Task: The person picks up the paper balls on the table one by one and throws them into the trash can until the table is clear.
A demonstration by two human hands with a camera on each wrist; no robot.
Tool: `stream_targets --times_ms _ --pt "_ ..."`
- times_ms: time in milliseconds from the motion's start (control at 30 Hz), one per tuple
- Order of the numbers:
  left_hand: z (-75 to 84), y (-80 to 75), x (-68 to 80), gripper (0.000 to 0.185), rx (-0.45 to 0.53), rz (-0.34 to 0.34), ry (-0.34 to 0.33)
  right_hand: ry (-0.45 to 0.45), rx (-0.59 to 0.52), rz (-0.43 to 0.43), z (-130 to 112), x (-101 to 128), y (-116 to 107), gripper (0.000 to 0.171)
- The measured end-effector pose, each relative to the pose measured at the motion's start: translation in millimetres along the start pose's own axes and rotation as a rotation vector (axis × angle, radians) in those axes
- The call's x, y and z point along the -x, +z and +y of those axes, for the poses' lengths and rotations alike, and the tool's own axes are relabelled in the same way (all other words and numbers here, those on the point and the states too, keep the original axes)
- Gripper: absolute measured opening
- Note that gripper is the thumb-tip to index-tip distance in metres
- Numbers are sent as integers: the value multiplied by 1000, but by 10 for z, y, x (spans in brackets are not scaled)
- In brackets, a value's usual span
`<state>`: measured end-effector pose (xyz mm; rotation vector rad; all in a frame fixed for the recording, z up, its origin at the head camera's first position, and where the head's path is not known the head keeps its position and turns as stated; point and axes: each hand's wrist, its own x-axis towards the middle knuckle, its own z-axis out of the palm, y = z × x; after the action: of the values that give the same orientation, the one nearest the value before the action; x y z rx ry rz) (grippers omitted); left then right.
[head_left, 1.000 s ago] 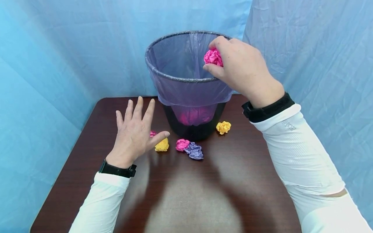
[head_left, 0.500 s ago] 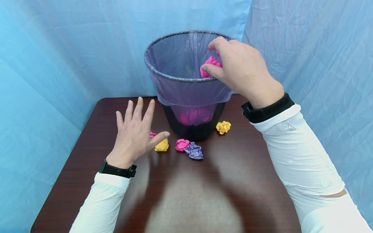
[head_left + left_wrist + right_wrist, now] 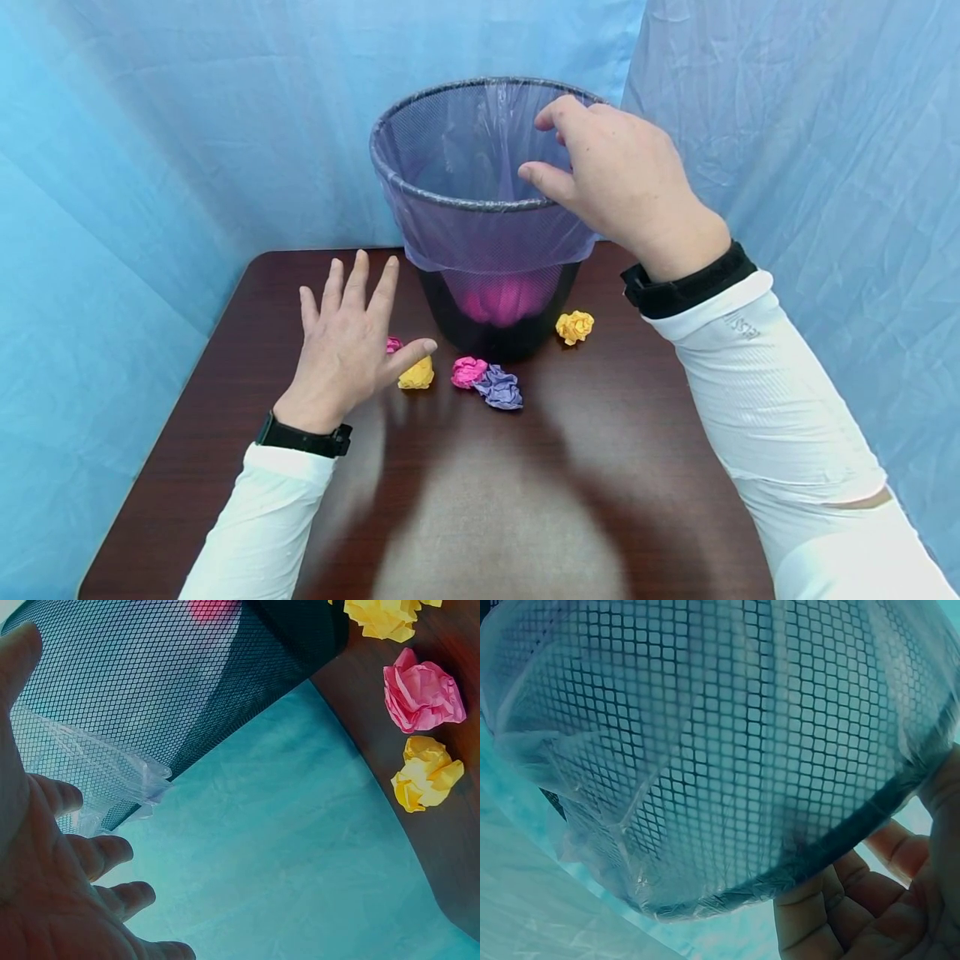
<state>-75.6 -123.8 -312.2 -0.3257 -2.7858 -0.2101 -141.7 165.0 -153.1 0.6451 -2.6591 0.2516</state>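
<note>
A black mesh wastebasket [image 3: 495, 204] with a translucent purple liner stands at the back of the table. Over its right rim hangs my right hand [image 3: 630, 179], thumb and fingers apart with nothing between them. Pink crumpled paper [image 3: 501, 298] shows through the mesh low inside the basket. My left hand [image 3: 341, 350] is held palm down with spread fingers, left of the basket. Beside its thumb sits a yellow paper ball [image 3: 417, 373], and a pink one [image 3: 393, 344] is partly hidden behind the hand. The left wrist view shows the left fingers [image 3: 112, 855] near the mesh, holding nothing.
In front of the basket, a pink paper ball [image 3: 468, 372] touches a purple one [image 3: 500, 388]. Another yellow ball [image 3: 574, 327] lies right of the base. Blue curtains [image 3: 187, 125] hang close behind and on both sides of the dark brown table [image 3: 465, 508].
My right hand has let go of a pink paper ball, which dropped into the wastebasket; more pink shows at its bottom. The left hand has stayed in place.
</note>
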Motion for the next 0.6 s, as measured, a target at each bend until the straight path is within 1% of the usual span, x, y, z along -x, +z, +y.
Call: stream_targets --times_ms 167,433,533,600 --pt "-5 2 2 104 2 -15 -9 1 -7 6 2 13 4 52" --pt "-21 3 4 104 -4 -20 -17 -4 0 48 23 60 14 53" --pt "-23 3 1 105 -3 -23 -19 1 -2 77 42 97 27 55" --pt "-25 3 -1 105 -5 -24 -21 -7 -9 114 58 126 43 56"
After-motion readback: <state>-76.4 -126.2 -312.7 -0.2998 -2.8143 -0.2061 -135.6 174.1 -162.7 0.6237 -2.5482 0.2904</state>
